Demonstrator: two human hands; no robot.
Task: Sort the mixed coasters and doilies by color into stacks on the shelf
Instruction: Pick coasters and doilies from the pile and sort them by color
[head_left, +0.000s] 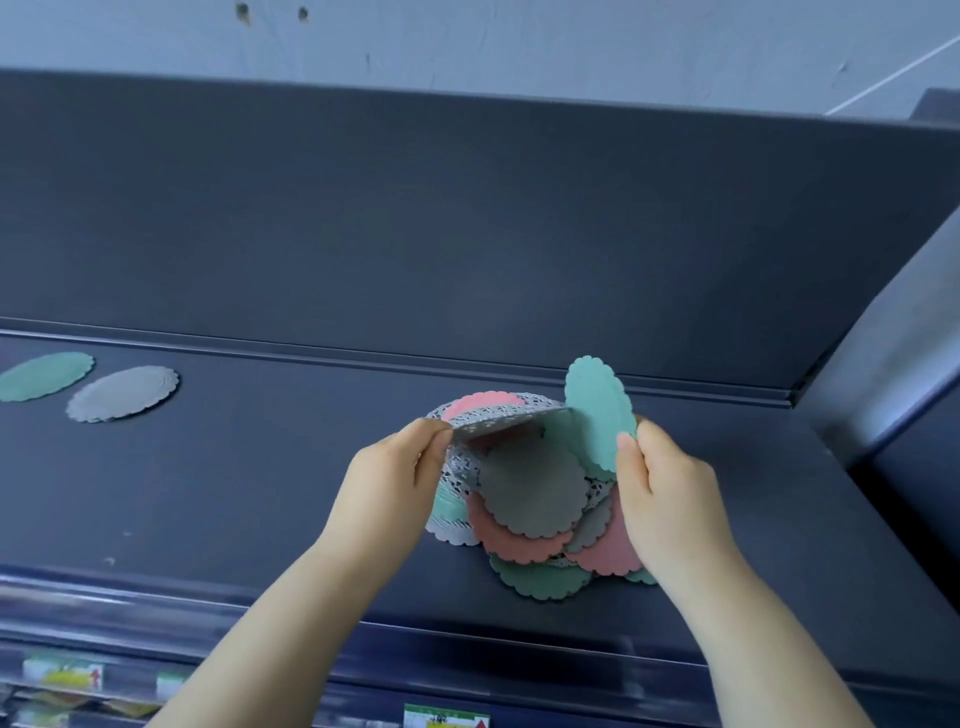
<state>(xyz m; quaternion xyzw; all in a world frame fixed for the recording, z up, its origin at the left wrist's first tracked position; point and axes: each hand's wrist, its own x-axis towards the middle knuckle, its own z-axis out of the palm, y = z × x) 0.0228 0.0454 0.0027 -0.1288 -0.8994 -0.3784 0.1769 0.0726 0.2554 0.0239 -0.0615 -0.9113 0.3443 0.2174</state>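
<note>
At the far left of the dark shelf (260, 467), a teal-green coaster (45, 376) lies flat by itself. Its foreshortened outline runs along the shelf and rises slightly to the right. Just beside it, apart from it, lies a grey scalloped coaster (122, 393), also flat and angled the same way. Whether either is a single piece or a small stack cannot be told.

Your left hand (395, 478) pinches the near edge of a white lace doily (498, 423) between thumb and curled fingers. You hold that edge raised like a lid, so the underside faces you, and a pink coaster (483, 404) rides on top of it.

Beneath it and nearer to you, the mixed pile (530, 540) sits right of centre on the shelf, close to the front edge. A grey coaster (532, 493) lies uppermost, with pink, green and lace pieces fanned out under it.

Your right hand (670, 499) grips the lower edge of a second teal-green coaster (597, 410) between thumb and fingers. It stands almost upright above the pile's right side, its long axis near vertical, with the top leaning slightly left.

Blurred price labels (447, 717) line the rail below.
</note>
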